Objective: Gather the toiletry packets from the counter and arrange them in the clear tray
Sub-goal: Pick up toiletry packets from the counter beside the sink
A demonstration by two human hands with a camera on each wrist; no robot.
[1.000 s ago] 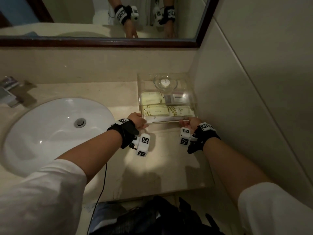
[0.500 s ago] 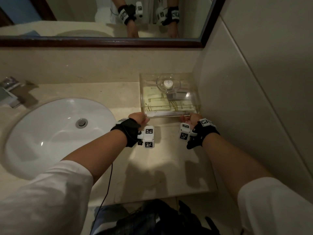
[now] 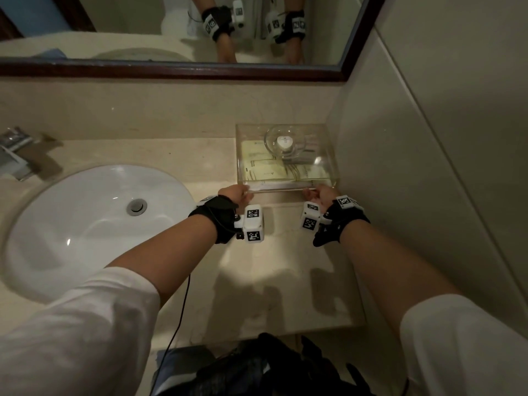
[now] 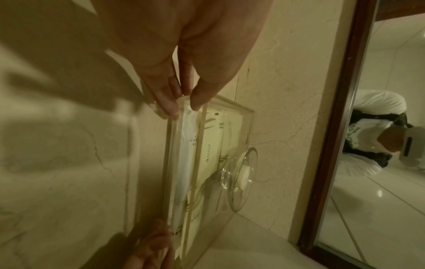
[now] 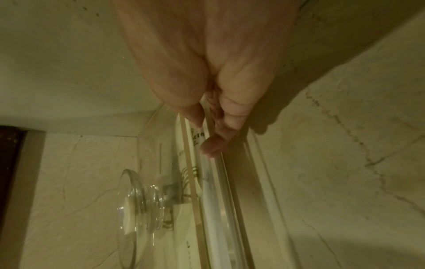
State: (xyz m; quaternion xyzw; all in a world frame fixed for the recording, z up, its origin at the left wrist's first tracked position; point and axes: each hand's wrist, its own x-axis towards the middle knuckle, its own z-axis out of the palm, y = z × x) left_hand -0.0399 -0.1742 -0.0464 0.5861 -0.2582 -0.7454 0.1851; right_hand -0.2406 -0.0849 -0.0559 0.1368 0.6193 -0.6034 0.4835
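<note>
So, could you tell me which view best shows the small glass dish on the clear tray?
The head view: the glass dish appears whole from above, at the back of the clear tray, holding a small white item. Both wrist views show the dish only edge-on, distorted, beyond the pinching fingers.

The beige marble surface [image 3: 177, 155] fills the middle of the head view, with a white oval sink [image 3: 85, 224] set into it at the left. A clear tray [image 3: 285, 190] stands on it at the upper right, tucked into the corner against the wall.
</note>
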